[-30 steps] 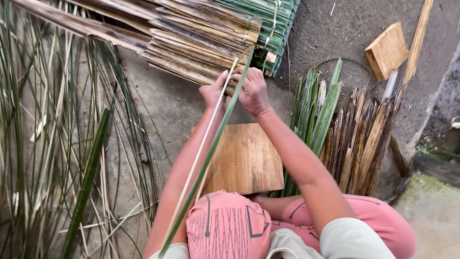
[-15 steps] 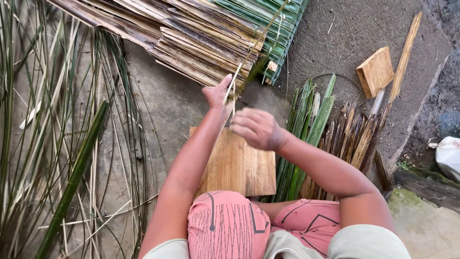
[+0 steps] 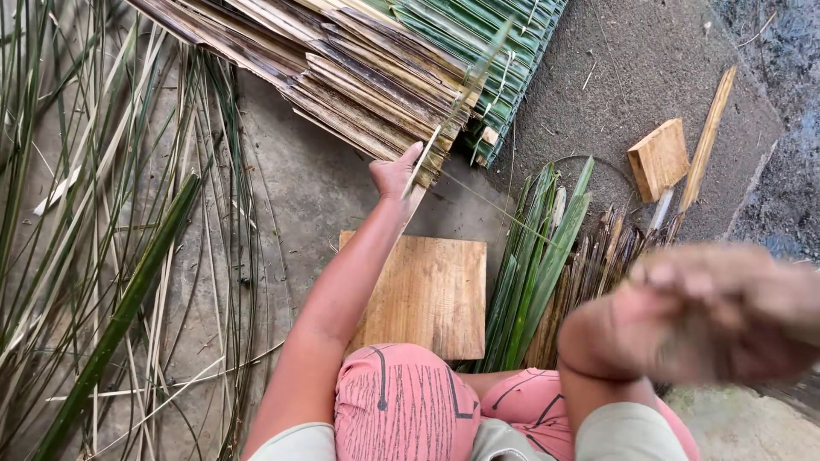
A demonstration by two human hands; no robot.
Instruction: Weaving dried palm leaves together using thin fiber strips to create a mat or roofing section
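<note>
The right hand (image 3: 726, 312), near the camera, is a motion blur: its fingers and whatever it grips cannot be told. The thin strip (image 3: 478, 81) in the left hand (image 3: 395, 175) blurs at its far tip. The thatch (image 3: 376, 60) runs off the far edge, the stalks (image 3: 77, 213) off the left. The knee (image 3: 401, 401) hides the board's (image 3: 431, 294) near edge.

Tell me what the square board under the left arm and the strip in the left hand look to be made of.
The square board looks like bare, unfinished wood: tan, with grain lines along its face. The strip pinched in the left hand looks like a pale, dry sliver of plant material, perhaps palm leaf or bamboo; it is too thin to tell which.
</note>
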